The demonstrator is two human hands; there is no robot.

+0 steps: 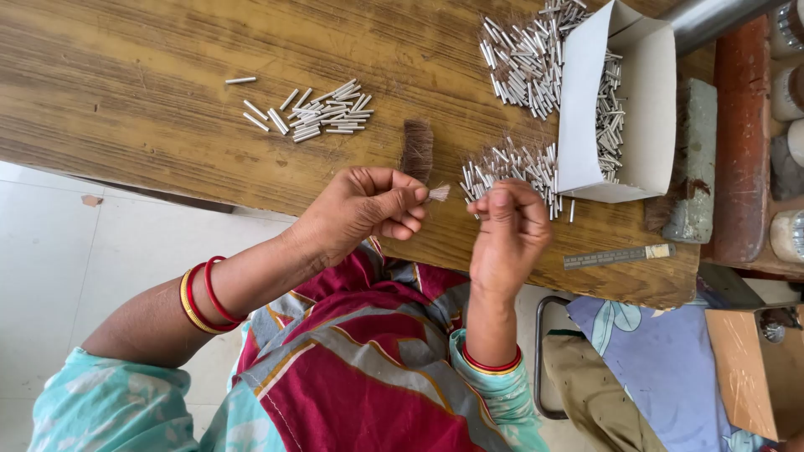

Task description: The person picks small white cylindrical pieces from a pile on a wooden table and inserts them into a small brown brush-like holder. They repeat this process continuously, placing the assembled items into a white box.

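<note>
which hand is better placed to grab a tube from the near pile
The right hand: it sits beside the near pile of metal tubes, while the left hand is pinching a bristle tuft.

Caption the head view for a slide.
Left hand pinches a bristle tuft toward the right hand, metal tubes beyond.

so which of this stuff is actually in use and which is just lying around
In use:
left hand pinching a bristle tuft
right hand, fingers bunched by the tube pile
brown bristle bundle
box of tubes
small tube pile

Lying about:
ruler
green block
jars
</note>
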